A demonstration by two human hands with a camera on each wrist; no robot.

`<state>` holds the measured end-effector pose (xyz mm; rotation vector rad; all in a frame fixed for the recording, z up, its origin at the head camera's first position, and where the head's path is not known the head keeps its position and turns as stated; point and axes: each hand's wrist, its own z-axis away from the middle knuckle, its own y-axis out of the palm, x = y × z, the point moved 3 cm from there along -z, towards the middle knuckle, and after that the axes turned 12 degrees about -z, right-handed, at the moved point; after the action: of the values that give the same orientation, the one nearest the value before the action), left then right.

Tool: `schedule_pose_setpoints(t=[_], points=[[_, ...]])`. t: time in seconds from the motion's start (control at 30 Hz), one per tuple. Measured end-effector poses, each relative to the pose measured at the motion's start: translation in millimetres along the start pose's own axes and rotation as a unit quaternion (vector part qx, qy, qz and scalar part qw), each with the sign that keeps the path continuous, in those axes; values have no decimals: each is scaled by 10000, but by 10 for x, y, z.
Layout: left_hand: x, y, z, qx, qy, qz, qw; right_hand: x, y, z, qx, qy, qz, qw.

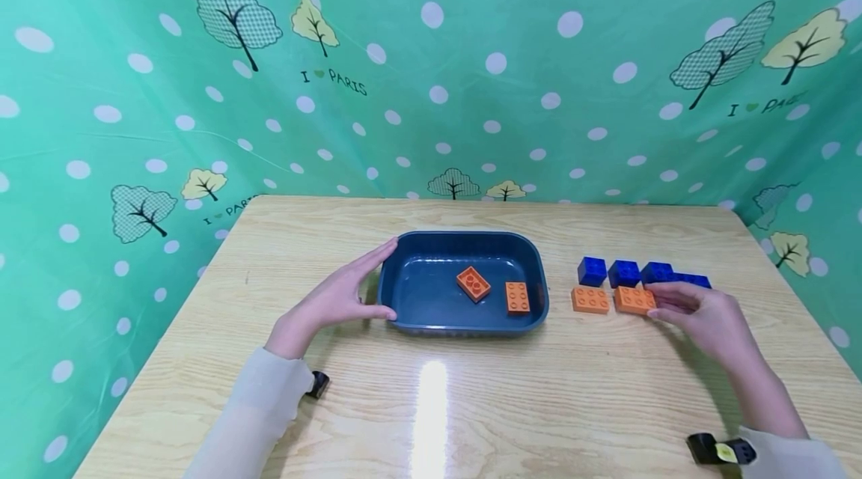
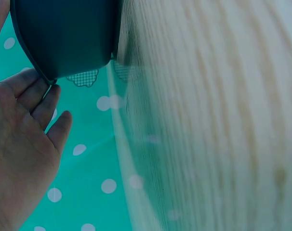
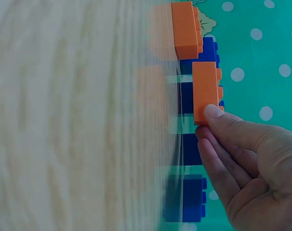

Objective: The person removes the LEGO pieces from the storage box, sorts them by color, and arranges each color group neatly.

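Note:
My right hand (image 1: pixel 707 318) pinches the right end of an orange building brick (image 1: pixel 635 300) between thumb and fingers. In the right wrist view that brick (image 3: pixel 204 91) stands a little off the table, studs facing up. Another orange brick (image 1: pixel 590 299) lies just left of it on the table. At the left end of a dark blue tray (image 1: pixel 465 325), my left hand (image 1: pixel 337 298) spreads its thumb and fairly straight fingers across the tray's corners, touching the rim. Inside the tray, one orange brick (image 1: pixel 474 284) lies tilted with its hollow underside up, and another (image 1: pixel 517 298) sits studs up at the right.
Behind the orange bricks runs a row of several blue bricks, among them a left one (image 1: pixel 592 271) and a longer one (image 1: pixel 694 281) partly behind my right hand. The wooden table (image 1: pixel 539 404) meets a green dotted curtain (image 1: pixel 377 90) at the back and sides.

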<state>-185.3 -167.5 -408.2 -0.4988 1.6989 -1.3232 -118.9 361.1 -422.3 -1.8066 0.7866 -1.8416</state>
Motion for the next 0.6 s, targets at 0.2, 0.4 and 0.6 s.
schedule_pose_setpoints(t=[0.2,0.4,0.6], points=[[-4,5,-2,26,-42,17,10000,-13,4,-16,114,-74,-56,9999],[-5,3,0,31,-78,14,10000,-17,21,-29,130,-137,-74,9998],[-6,0,4,53,-103,29,9999,-39,37,-39,150,-84,34,9998]])
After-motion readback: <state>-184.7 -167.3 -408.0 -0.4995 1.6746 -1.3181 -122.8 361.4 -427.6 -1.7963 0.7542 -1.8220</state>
